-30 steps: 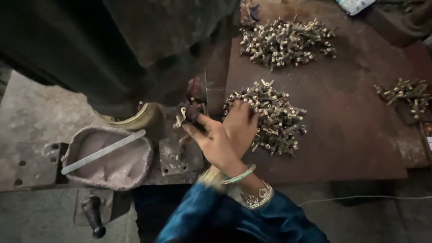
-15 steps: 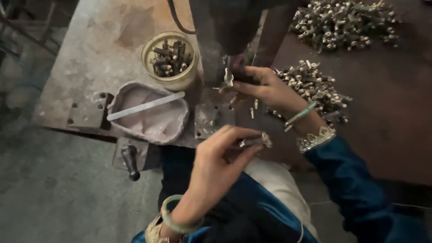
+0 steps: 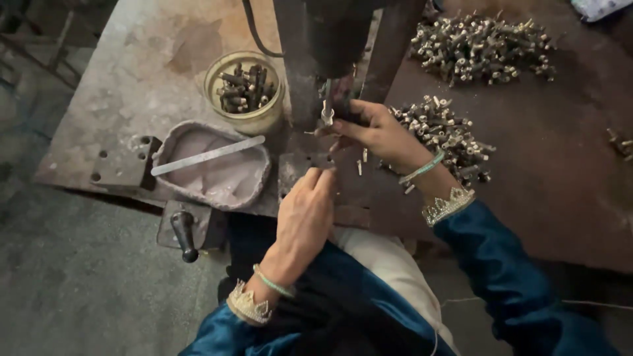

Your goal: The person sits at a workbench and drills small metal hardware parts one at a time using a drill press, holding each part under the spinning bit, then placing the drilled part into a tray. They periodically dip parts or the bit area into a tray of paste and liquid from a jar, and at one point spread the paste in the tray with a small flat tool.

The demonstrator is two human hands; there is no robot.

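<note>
Head view, my right hand: my right hand (image 3: 379, 132) reaches forward to the dark machine column (image 3: 330, 39), fingers pinched together on a small metal fitting (image 3: 326, 116) right under the machine's head.
Head view, fitting's axis: it stands roughly upright, its long axis running along the column, just ahead and left of my knuckles.
Head view, my left hand: my left hand (image 3: 304, 217) rests at the near edge of the machine's base plate (image 3: 300, 165), fingers curled together; I cannot tell whether they hold anything.
Head view, nearer hand: the right is on the fitting; the left lies below it, near but apart.
Head view, supply: a heap of like fittings (image 3: 442, 135) lies just right of my right wrist; a second heap (image 3: 481, 46) sits farther back, well apart.
Head view, containers: a round yellowish tub (image 3: 244, 89) of dark pieces stands left of the column; nearer me, a shallow grey dish (image 3: 211, 165) of pale paste with a flat strip (image 3: 208, 155) laid across it.
Head view, labels: no label or sign shows clearly; only a pale package corner (image 3: 597, 6) at the top right edge.
</note>
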